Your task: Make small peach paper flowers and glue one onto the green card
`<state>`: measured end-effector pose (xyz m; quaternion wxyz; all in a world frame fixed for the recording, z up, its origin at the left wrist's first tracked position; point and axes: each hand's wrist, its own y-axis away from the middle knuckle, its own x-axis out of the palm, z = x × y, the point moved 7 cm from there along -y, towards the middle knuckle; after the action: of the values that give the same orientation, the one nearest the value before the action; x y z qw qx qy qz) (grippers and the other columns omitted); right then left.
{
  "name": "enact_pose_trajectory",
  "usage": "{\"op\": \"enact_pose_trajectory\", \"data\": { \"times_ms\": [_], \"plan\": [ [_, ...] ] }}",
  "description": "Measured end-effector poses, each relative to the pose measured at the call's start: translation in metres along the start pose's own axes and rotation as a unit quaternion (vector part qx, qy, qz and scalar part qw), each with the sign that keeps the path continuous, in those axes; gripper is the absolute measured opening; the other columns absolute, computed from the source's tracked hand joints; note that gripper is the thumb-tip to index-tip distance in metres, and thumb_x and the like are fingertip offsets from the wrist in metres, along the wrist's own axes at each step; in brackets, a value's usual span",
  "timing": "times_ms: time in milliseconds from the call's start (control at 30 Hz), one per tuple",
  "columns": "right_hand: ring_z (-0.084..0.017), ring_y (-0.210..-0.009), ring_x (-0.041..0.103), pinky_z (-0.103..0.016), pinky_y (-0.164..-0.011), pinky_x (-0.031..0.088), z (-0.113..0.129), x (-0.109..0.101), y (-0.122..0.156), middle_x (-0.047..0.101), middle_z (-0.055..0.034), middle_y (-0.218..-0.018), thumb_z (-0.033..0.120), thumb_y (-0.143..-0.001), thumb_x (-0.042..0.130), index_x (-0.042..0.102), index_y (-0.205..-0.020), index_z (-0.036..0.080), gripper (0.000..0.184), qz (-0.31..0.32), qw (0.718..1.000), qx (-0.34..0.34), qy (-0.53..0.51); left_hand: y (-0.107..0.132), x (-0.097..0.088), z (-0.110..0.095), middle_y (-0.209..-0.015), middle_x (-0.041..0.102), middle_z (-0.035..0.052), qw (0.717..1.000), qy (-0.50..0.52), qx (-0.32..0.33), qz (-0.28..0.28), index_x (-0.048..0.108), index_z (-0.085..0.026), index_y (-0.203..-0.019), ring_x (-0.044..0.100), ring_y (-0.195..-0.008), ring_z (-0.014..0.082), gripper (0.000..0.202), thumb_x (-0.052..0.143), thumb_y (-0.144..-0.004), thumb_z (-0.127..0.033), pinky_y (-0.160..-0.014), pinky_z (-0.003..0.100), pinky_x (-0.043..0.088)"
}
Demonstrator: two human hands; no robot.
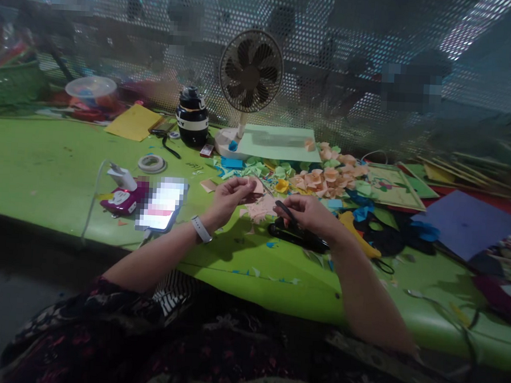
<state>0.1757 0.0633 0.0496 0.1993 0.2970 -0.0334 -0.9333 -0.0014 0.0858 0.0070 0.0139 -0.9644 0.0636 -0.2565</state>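
Observation:
My left hand (233, 199) pinches a small folded piece of peach paper (256, 186) between thumb and fingers. Black-handled scissors (287, 212) are gripped in my right hand (309, 212), with the blades pointing up and left towards the paper. Whether the blades touch it I cannot tell. Pale pink paper scraps (261, 209) lie on the green table (218, 258) beneath both hands. Under my right hand rests a black tool resembling a stapler (296, 236), partly covered by the hand.
Behind the hands are heaped peach paper flowers (325, 178), a pale green sheet (279, 144) and a fan (251, 71). To the left are a lit phone (163, 204), a tape roll (151, 163) and a dark bottle (192, 119). A purple sheet (468, 222) lies right.

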Motion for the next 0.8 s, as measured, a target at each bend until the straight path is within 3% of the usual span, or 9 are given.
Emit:
{"op": "enact_pose_trajectory", "data": {
  "times_ms": [467,633,800],
  "plan": [
    [-0.01,-0.053,0.049,-0.025,-0.051,0.031,0.0075,0.0023,0.0037,0.061,-0.0003,-0.057,0.069,-0.062,0.078,0.063,-0.069,0.017,0.055,-0.004,1.0,0.012,-0.019,-0.0033,-0.0055,0.0003,-0.08,0.074,0.0009,0.999,0.029,0.007,-0.015,0.07,-0.016,-0.086,0.072,-0.073,0.0118,0.035,0.087,-0.068,-0.04,-0.074,0.026,0.058],
    [-0.008,-0.047,0.043,-0.024,-0.048,0.028,0.0043,0.0015,0.0035,0.063,-0.0005,-0.058,0.069,-0.065,0.076,0.061,-0.068,0.017,0.054,0.014,1.0,0.008,-0.012,-0.0012,-0.0028,-0.0001,-0.075,0.073,-0.0003,1.0,0.004,0.003,-0.004,0.068,-0.016,-0.084,0.071,-0.066,0.0118,0.041,0.089,-0.063,-0.043,-0.069,0.025,0.057],
    [-0.007,-0.046,0.04,-0.024,-0.047,0.026,0.0042,-0.001,0.0034,0.061,0.0001,-0.055,0.069,-0.066,0.076,0.06,-0.065,0.017,0.054,0.016,1.0,0.0,-0.011,0.0004,0.0008,-0.0009,-0.076,0.073,0.0007,1.0,-0.011,0.002,0.014,0.068,-0.016,-0.084,0.071,-0.067,0.0119,0.037,0.088,-0.067,-0.041,-0.068,0.026,0.058]
  ]
}}
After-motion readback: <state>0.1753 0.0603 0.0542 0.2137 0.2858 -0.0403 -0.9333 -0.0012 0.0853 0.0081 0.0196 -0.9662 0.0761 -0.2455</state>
